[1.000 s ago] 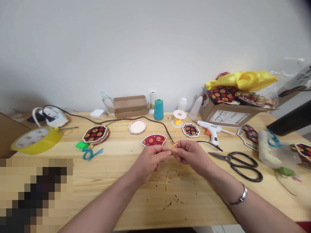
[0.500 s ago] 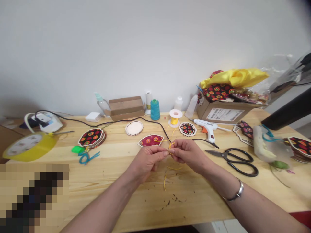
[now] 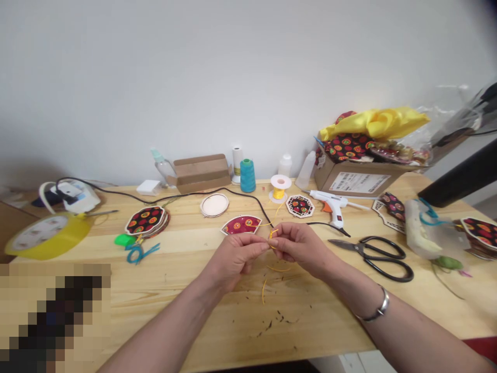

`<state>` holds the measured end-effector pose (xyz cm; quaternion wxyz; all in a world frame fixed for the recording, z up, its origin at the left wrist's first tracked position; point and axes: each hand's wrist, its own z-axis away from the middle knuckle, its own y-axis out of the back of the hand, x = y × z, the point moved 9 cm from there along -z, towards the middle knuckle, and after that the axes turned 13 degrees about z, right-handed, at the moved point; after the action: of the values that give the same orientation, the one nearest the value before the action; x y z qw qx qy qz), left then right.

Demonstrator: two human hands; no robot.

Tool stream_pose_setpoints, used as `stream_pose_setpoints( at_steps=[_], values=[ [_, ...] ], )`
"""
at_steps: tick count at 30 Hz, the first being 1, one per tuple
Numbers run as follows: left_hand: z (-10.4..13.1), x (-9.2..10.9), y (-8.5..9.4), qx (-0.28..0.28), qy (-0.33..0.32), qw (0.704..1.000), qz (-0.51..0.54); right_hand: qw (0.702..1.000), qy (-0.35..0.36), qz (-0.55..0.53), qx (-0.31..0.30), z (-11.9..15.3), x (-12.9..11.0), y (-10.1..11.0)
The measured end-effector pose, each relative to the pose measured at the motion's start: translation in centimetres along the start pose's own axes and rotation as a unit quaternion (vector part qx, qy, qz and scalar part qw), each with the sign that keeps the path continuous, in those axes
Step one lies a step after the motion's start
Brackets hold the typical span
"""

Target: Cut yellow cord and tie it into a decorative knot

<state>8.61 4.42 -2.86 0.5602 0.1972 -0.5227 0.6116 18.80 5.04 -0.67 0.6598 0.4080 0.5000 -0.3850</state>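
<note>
Near the middle of the table, my left hand (image 3: 236, 256) and my right hand (image 3: 297, 246) meet, fingertips almost touching. Both pinch a thin yellow cord (image 3: 273, 234), which forms a small loop or knot above the right thumb. The cord appears to run back over a red fan-shaped patterned piece (image 3: 241, 225) toward a white spool of yellow cord (image 3: 278, 193). Two short loose bits of yellow cord (image 3: 264, 292) lie on the wood just below my hands. The exact shape of the cord between the fingertips is partly hidden.
Black-handled scissors (image 3: 373, 256) and a white glue gun (image 3: 334, 207) lie right. Behind stand a teal thread cone (image 3: 247, 176) and a filled cardboard box (image 3: 353, 178). Yellow tape (image 3: 50, 235) and stacked patterned pieces (image 3: 146, 221) are left. A black cable (image 3: 186, 194) crosses the back.
</note>
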Motion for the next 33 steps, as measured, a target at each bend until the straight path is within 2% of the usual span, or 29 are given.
stream_pose_setpoints(
  at_steps=[6, 10, 15, 18, 20, 23, 26, 29, 33],
  values=[
    [0.0, 0.5, 0.7, 0.038, -0.021, 0.999, -0.023, 1.0, 0.003, 0.012, 0.007, 0.0, -0.4, 0.2],
    [0.0, 0.9, 1.1, 0.067, -0.032, 0.997, -0.002, 0.995, 0.006, 0.092, 0.035, 0.1, -0.5, 0.9],
    [-0.1, 1.3, 1.6, 0.095, -0.052, 0.994, 0.004, 0.953, 0.072, 0.278, 0.098, 0.5, -1.6, 2.0],
    [-0.2, 1.3, 1.9, 0.104, -0.062, 0.993, 0.002, 0.934, 0.057, 0.33, 0.122, 0.5, -1.5, 2.5],
    [-0.2, 1.3, 2.0, 0.106, -0.067, 0.992, -0.006, 0.944, 0.038, 0.307, 0.119, 0.5, -1.4, 2.5],
    [-0.1, 1.4, 2.1, 0.11, -0.075, 0.991, -0.026, 0.973, 0.022, 0.212, 0.083, 0.6, -1.4, 1.8],
    [0.0, 1.3, 2.0, 0.115, -0.075, 0.99, -0.031, 0.983, 0.049, 0.171, 0.05, 1.0, -1.9, 0.5],
    [0.0, 1.5, 2.0, 0.117, -0.093, 0.989, -0.024, 0.956, 0.129, 0.258, 0.056, 2.0, -3.0, -0.8],
    [0.0, 1.4, 2.0, 0.115, -0.096, 0.989, 0.005, 0.866, 0.23, 0.442, 0.027, 3.3, -3.6, -3.7]
  ],
)
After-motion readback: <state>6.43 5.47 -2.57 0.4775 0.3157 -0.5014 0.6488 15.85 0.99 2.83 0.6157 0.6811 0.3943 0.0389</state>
